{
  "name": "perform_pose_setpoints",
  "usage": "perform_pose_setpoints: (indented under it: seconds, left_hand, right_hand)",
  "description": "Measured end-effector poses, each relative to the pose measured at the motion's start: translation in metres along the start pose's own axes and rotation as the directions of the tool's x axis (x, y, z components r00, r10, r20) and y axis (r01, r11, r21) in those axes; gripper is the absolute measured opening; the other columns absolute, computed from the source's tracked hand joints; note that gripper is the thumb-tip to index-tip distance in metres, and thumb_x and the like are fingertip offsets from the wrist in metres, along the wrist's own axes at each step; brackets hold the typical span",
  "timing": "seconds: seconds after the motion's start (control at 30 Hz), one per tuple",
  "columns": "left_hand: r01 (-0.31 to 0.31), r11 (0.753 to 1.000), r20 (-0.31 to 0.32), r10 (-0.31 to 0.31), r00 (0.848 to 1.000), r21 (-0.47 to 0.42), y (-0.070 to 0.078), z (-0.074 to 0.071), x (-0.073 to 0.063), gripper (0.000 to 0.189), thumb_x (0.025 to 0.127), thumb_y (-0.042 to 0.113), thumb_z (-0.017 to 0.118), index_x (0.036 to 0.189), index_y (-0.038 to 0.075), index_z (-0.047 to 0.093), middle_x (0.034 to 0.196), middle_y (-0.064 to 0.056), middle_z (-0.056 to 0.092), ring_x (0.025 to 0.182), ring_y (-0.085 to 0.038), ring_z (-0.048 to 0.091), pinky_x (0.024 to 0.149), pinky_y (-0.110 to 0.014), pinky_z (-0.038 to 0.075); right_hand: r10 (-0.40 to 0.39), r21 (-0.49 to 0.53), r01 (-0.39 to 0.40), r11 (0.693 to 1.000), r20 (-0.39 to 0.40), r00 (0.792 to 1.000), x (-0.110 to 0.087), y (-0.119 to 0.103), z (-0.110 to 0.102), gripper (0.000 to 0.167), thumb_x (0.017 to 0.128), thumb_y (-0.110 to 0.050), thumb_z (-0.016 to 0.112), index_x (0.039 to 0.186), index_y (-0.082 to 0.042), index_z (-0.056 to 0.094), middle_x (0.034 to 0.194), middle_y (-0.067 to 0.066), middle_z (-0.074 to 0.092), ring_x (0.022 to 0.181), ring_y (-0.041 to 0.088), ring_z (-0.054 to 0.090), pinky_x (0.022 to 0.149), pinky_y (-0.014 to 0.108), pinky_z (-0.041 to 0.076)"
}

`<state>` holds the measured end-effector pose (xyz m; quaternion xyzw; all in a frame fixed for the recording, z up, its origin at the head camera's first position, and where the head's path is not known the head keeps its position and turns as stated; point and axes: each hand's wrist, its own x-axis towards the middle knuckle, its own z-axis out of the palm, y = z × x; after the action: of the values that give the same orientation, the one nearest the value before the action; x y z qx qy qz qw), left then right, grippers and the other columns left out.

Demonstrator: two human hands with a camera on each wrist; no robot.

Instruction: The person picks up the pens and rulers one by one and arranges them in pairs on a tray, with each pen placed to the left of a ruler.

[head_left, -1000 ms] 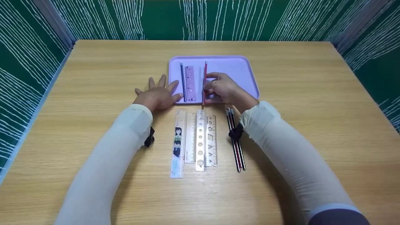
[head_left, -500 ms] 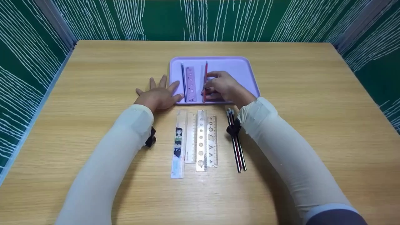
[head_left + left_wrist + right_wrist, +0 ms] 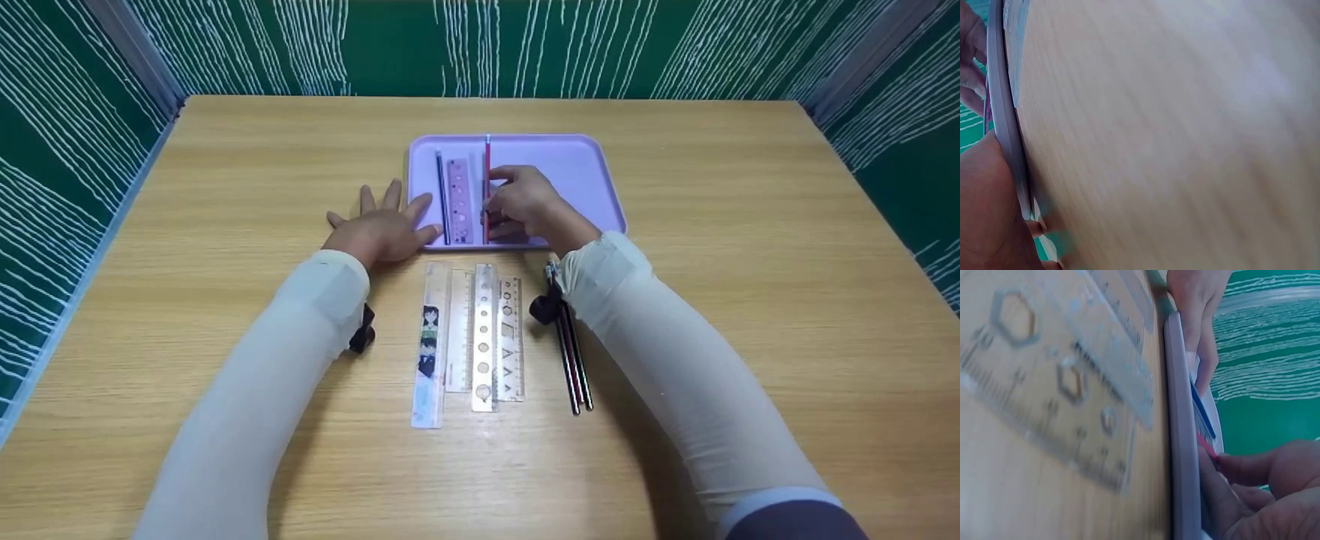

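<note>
The right hand (image 3: 525, 201) is pinching a red pencil (image 3: 487, 157) at its nine o'clock, within a purple tray (image 3: 562, 156). A pink ruler (image 3: 459, 202) and dark pencil (image 3: 442, 199) are lying farther toward nine. The left hand (image 3: 379, 232) is spreading its fingers wide, touching the tray at eight o'clock. Clear rulers (image 3: 484, 337) and bunched pencils (image 3: 568, 361) are resting toward six and five on the worktop (image 3: 262, 165).

Around the left hand (image 3: 382, 229) I see a wood-grain table (image 3: 262, 165). Well beyond it I have a green back wall (image 3: 390, 45) streaked with white lines. Far to its left I get a matching left panel (image 3: 60, 135) edged by a pale blue strip (image 3: 82, 277); far right of the right hand (image 3: 529, 202), a similar right panel (image 3: 907, 135).
</note>
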<state>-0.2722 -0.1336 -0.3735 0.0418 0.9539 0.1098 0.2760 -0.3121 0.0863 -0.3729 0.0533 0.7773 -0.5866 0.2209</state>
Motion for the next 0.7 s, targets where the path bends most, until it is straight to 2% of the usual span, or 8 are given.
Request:
perform_pose_setpoints:
  seconds: [0.17, 0.33, 0.5, 0.7]
  left_hand:
    - [-0.004, 1.000, -0.007, 0.004, 1.000, 0.005, 0.000, 0.000, 0.000, 0.073, 0.098, 0.077, 0.026, 0.159, 0.052, -0.007, 0.170, -0.002, -0.026, 0.151, -0.046, -0.029, 0.104, -0.087, -0.013]
    - [-0.010, 1.000, -0.012, 0.010, 1.000, 0.013, 0.000, 0.000, 0.001, 0.073, 0.098, 0.077, 0.026, 0.159, 0.052, -0.007, 0.170, -0.002, -0.025, 0.151, -0.046, -0.028, 0.104, -0.088, -0.011]
    - [-0.017, 1.000, -0.016, 0.018, 1.000, 0.026, 0.000, -0.001, 0.001, 0.073, 0.098, 0.076, 0.026, 0.159, 0.052, -0.006, 0.171, -0.003, -0.024, 0.152, -0.047, -0.027, 0.105, -0.088, -0.010]
    - [-0.011, 1.000, -0.008, 0.011, 1.000, 0.017, -0.002, 0.000, 0.001, 0.072, 0.099, 0.076, 0.025, 0.158, 0.052, -0.007, 0.170, -0.002, -0.024, 0.152, -0.047, -0.027, 0.105, -0.088, -0.011]
  right_hand:
    - [0.012, -0.078, -0.014, 0.997, -0.034, 0.999, 0.000, -0.007, 0.007, 0.067, 0.095, 0.009, 0.057, 0.155, -0.017, 0.045, 0.128, 0.017, 0.063, 0.103, 0.033, 0.072, 0.073, 0.039, 0.065]
    - [0.002, -0.160, -0.012, 0.987, -0.062, 0.998, 0.000, -0.009, 0.010, 0.064, 0.094, 0.007, 0.062, 0.153, -0.014, 0.048, 0.127, 0.016, 0.061, 0.097, 0.031, 0.075, 0.069, 0.035, 0.065]
    - [-0.020, -0.210, 0.003, 0.978, -0.080, 0.997, 0.001, -0.008, 0.010, 0.063, 0.094, 0.004, 0.066, 0.152, -0.011, 0.049, 0.122, 0.018, 0.068, 0.090, 0.028, 0.077, 0.068, 0.033, 0.065]
    - [-0.038, -0.270, -0.001, 0.963, -0.137, 0.990, 0.003, -0.004, 0.017, 0.056, 0.091, 0.002, 0.071, 0.144, -0.012, 0.060, 0.119, 0.018, 0.072, 0.092, 0.026, 0.078, 0.067, 0.029, 0.064]
